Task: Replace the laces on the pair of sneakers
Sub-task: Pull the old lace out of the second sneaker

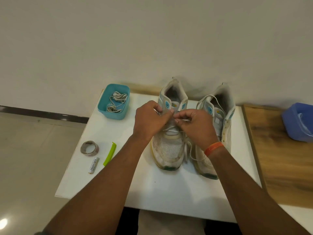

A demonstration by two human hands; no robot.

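Two worn white sneakers stand side by side on a white board (169,189), toes toward me. Over the left sneaker (169,150), my left hand (149,121) and my right hand (196,126) meet above the tongue. Each pinches a strand of the white lace (171,128) near the upper eyelets. The right sneaker (225,126) sits beside it with a loose white lace (189,150) trailing over its side. A teal tub (105,107) at the back left holds a bundle of grey laces (116,100).
A tape roll (89,148), a small white battery (93,165) and a green clip (109,153) lie on the board's left side. A blue tub (293,122) sits on the wooden table (279,163) at right. A wall rises right behind the sneakers.
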